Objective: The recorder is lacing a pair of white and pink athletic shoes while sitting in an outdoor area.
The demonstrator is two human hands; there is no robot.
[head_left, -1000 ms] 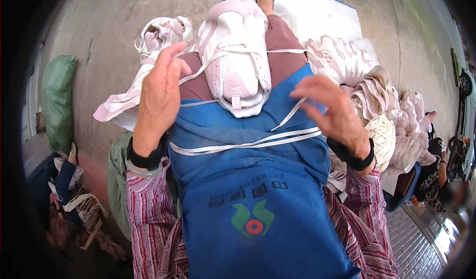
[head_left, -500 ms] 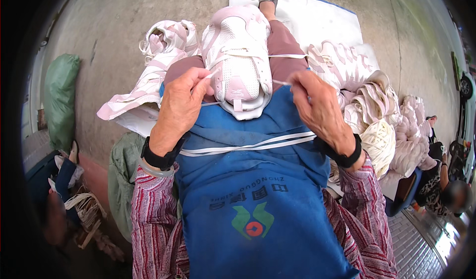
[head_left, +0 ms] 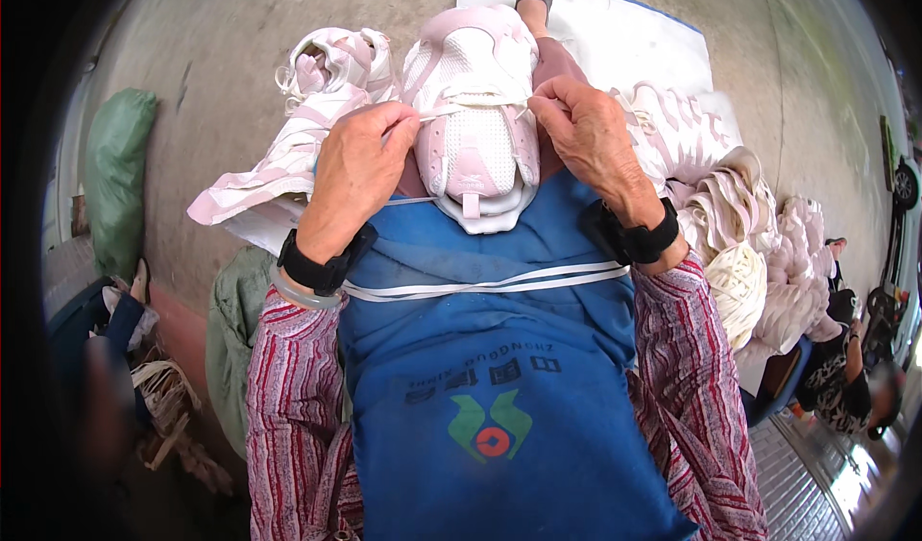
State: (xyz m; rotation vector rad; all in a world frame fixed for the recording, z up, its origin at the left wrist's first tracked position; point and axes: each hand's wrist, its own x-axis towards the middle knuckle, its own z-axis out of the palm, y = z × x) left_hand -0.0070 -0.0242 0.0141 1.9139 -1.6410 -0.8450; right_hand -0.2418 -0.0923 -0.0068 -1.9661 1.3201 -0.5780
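A pink and white sneaker (head_left: 475, 133) lies on my lap, on a blue apron (head_left: 499, 387), toe pointing toward me. My left hand (head_left: 357, 171) pinches a white shoelace (head_left: 437, 110) at the sneaker's left side. My right hand (head_left: 591, 133) pinches the same lace at the right side, so it runs taut across the upper. A loose stretch of white lace (head_left: 480, 283) lies across the apron below the shoe. Black bands sit on both wrists.
Another pink and white shoe upper (head_left: 307, 109) lies on the concrete to the left. A pile of similar uppers (head_left: 740, 243) is heaped at the right beside a white sheet (head_left: 624, 41). A green sack (head_left: 115, 176) stands at the far left. Another person (head_left: 845, 368) sits at the lower right.
Both hands have moved up from the apron to the sneaker's sides and now pull the lace tight across it. The loose lace on the apron has settled flat.
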